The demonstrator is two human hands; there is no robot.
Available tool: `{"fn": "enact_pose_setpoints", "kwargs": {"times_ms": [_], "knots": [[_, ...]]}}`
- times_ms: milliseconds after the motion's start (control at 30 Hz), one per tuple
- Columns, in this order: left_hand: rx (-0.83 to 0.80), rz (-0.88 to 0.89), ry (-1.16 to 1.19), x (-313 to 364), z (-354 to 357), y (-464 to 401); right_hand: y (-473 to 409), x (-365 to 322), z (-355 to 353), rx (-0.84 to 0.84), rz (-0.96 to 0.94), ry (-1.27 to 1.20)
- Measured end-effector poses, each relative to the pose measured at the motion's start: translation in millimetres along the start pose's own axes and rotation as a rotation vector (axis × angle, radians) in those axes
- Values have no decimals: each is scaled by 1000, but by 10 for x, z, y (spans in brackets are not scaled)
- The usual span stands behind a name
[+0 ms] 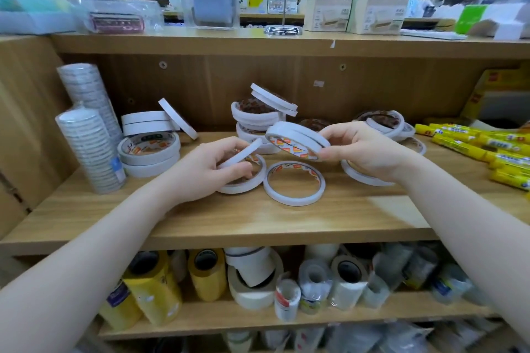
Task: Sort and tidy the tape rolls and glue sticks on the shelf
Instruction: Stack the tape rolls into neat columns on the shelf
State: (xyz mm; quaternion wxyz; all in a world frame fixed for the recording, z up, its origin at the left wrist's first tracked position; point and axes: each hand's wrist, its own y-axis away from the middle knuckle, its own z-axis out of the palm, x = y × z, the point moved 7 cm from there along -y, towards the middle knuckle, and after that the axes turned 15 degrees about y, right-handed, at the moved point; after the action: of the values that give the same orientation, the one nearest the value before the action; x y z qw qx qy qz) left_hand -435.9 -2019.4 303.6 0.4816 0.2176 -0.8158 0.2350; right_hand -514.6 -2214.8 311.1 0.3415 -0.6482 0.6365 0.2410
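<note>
at frame centre the left hand (209,169) pinches one thin tape roll (241,154) and the right hand (361,149) clamps a two-roll stack (298,139); best align edges before stacking.

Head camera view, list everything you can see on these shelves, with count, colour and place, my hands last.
Thin tape rolls: a dozen or more, white, loose and piled mid-shelf.
Wide tape rolls: about two, white, stacked left of centre.
Wrapped tape stacks: two, grey-white, far left.
Glue sticks: several, yellow, far right.
Yellow tape rolls: several, lower shelf.
Cream boxes: two, top shelf.
Left hand: pinches one thin white roll.
Right hand: holds two stacked white rolls.
</note>
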Motion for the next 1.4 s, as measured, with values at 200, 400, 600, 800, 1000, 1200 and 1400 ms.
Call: {"fn": "enact_pose_setpoints", "kwargs": {"times_ms": [200,400,600,800,1000,1200,1400], "knots": [[47,65,-8,41,-111,55,-42,-55,16,66,-17,211],[153,360,-245,246,-227,140,-40,-126,99,-12,-2,680],[201,529,-569,240,-183,177,-42,-185,170,-53,25,793],[-46,288,-569,3,-82,129,-124,-162,294,-68,63,911],[-50,172,-527,-90,-98,127,-94,-183,312,-111,98,842],[107,150,-100,-50,-240,139,23,-144,370,-274,101,860],[74,138,-26,-38,-197,158,37,-158,314,-169,-14,800]]}}
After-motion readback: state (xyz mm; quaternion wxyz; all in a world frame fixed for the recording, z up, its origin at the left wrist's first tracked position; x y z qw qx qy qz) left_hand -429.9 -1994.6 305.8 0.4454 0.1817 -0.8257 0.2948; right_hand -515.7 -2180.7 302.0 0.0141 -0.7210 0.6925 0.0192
